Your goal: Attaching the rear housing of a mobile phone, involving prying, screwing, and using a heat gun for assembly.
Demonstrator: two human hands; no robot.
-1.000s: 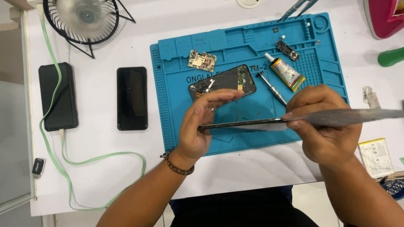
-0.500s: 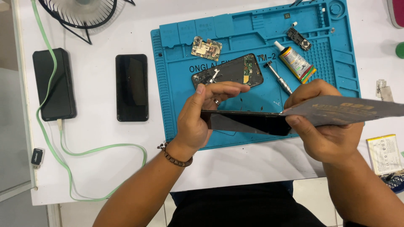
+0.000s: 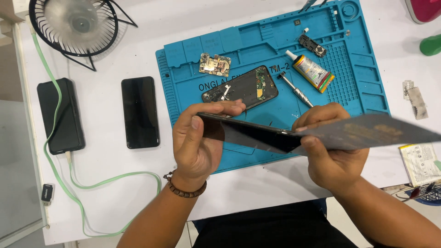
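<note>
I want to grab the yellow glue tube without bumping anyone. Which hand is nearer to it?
Right. The right hand sits just below the yellow glue tube on the blue silicone mat, holding a dark thin sheet. The left hand is further off, lower left.

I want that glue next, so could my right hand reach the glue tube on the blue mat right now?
Probably not at once: the right hand is gripping the dark panel and a grey sheet. The glue tube lies uncovered just beyond it.
</note>
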